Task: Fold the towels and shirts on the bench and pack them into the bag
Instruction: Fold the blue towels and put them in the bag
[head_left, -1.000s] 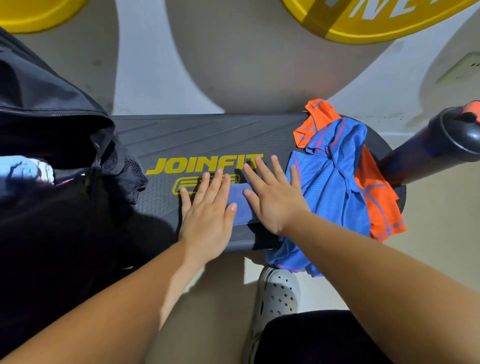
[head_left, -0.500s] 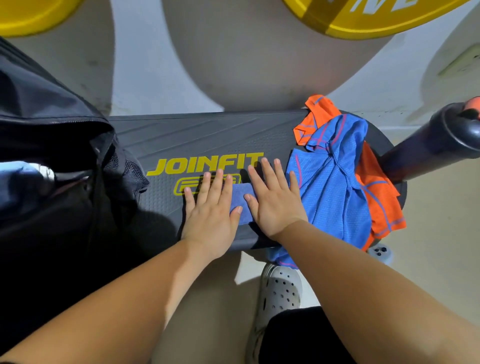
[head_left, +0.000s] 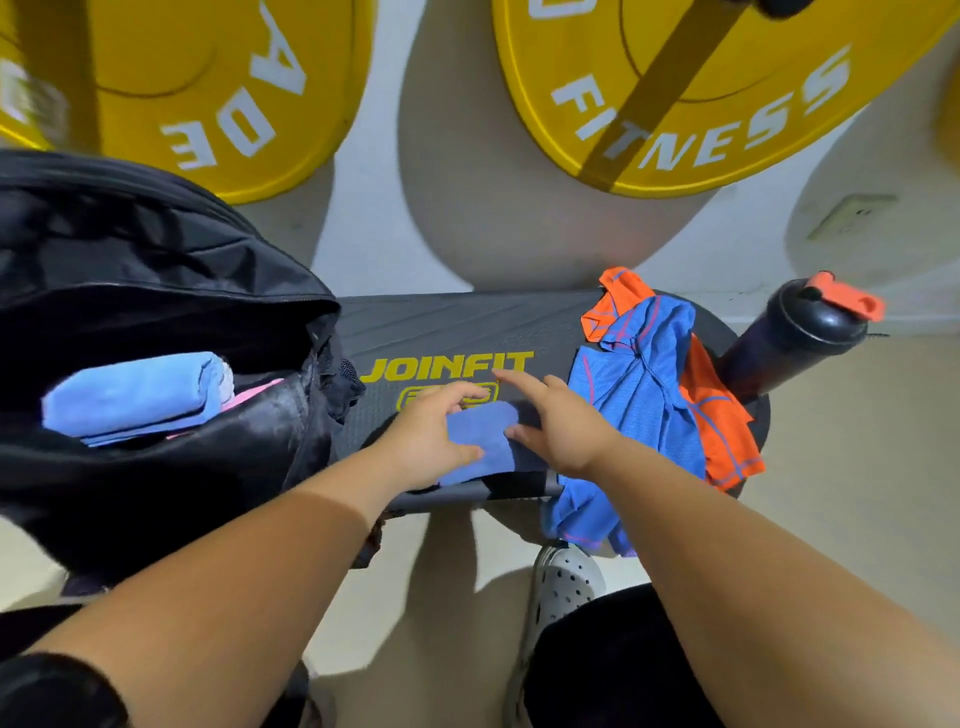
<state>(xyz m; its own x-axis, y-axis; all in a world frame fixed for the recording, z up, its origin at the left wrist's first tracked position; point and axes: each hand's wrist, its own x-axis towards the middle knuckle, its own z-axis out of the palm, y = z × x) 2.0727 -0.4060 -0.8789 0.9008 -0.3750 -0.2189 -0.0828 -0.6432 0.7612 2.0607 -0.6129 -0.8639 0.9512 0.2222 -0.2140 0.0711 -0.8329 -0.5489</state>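
A small folded blue towel (head_left: 488, 441) lies near the front edge of the dark bench (head_left: 467, 322) marked JOINFIT. My left hand (head_left: 426, 441) grips the towel's left side, fingers curled over its far edge and thumb on top. Just to the right, my right hand (head_left: 563, 426) hovers with fingers loosely spread and its thumb touching the towel's right edge. A crumpled blue shirt (head_left: 639, 405) lies over an orange shirt (head_left: 724, 436) on the bench's right end. The open black bag (head_left: 156, 270) stands at the left with a folded light-blue towel (head_left: 135, 395) inside.
A black bottle with an orange cap (head_left: 795, 338) leans at the bench's right end. Two yellow weight plates (head_left: 675, 93) hang on the wall behind. Something pink (head_left: 249, 392) lies in the bag beside the towel. A white clog (head_left: 566, 582) is on the floor below the bench.
Both hands were pressing flat on the towel. Now the left hand has curled around it and the right hand has lifted to its edge. The view has tilted up.
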